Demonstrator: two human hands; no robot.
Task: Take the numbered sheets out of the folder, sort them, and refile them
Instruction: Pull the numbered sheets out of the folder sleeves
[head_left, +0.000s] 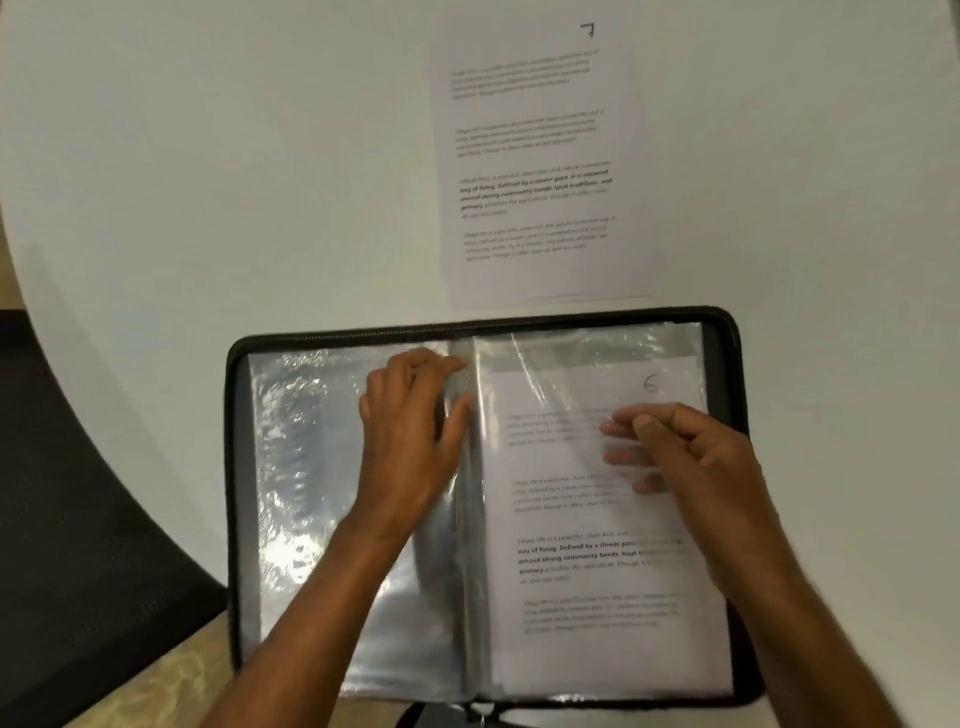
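White and rounded, the surface (208, 156) carries an open black zip folder (727, 332) at its near edge, with a dark chair (78, 519) showing off the lower left. Nearest, both forearms reach over the folder's clear sleeves (301, 467). Left hand (410, 421) rests near the spine, fingers (441, 364) relaxed and pressing down on the plastic, gripping nothing. Right hand (691, 457) lies over the right-hand sleeve, fingers (618, 428) curled and pinching the plastic above the sheet marked 6 (587, 519), which sits inside that sleeve. Beyond the folder, a sheet marked 7 (540, 156) lies flat on the surface.
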